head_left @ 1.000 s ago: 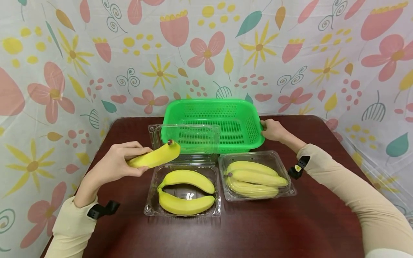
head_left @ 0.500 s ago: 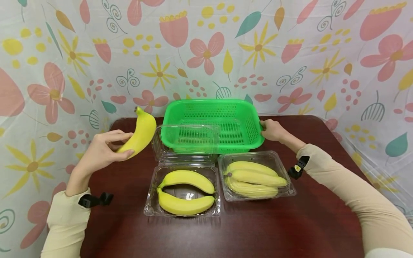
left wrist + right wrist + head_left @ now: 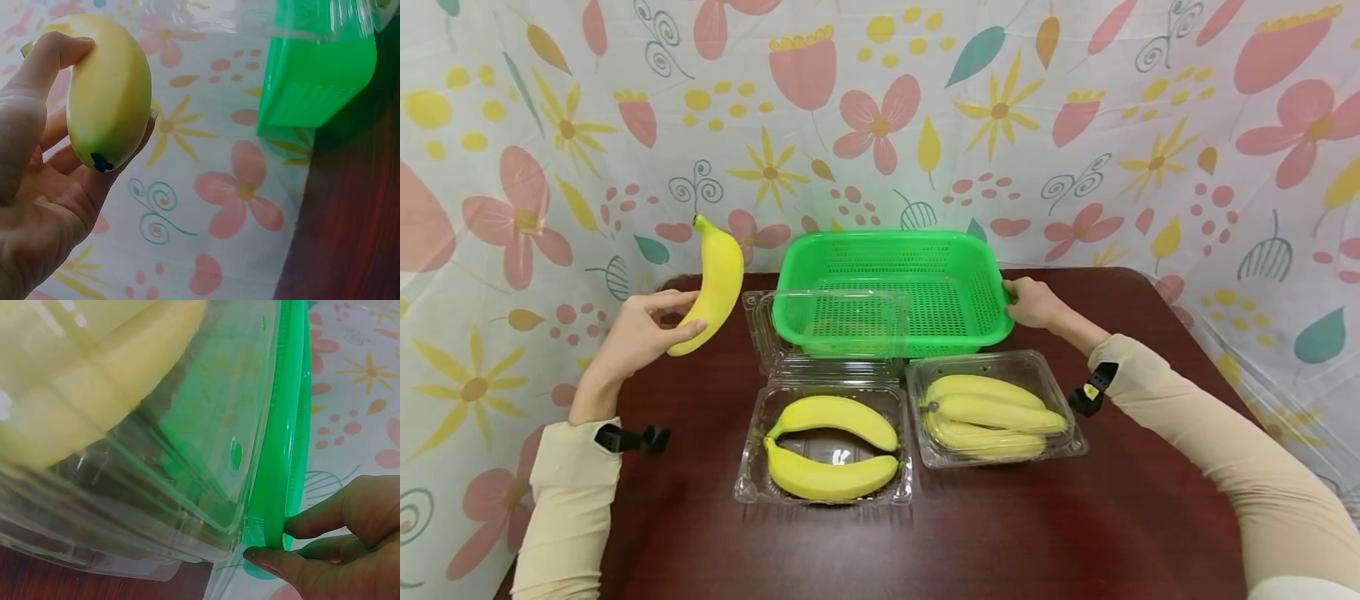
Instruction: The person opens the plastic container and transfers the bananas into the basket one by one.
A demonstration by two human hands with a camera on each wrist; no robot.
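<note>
My left hand (image 3: 643, 332) grips a yellow banana (image 3: 722, 271) near its lower end, held upright in the air left of the green basket (image 3: 992, 333). In the left wrist view the thumb lies across the banana (image 3: 112, 94), with the fingers behind it. My right hand (image 3: 1037, 302) pinches the basket's right rim between thumb and fingers, as the right wrist view also shows at the green rim (image 3: 284, 456). In front of the basket an open clear plastic clamshell box (image 3: 752, 467) holds two bananas (image 3: 833, 477), its lid (image 3: 760, 333) raised against the basket.
To the right of the open box stands a closed clear clamshell box (image 3: 936, 454) with several bananas (image 3: 1000, 412) inside. Everything rests on a dark red-brown table (image 3: 1000, 533). A flower-printed curtain (image 3: 880, 125) hangs behind and at both sides.
My left hand has moved left and up, away from over the open box, and the banana has turned from lying nearly flat to upright. The right hand stays on the basket rim.
</note>
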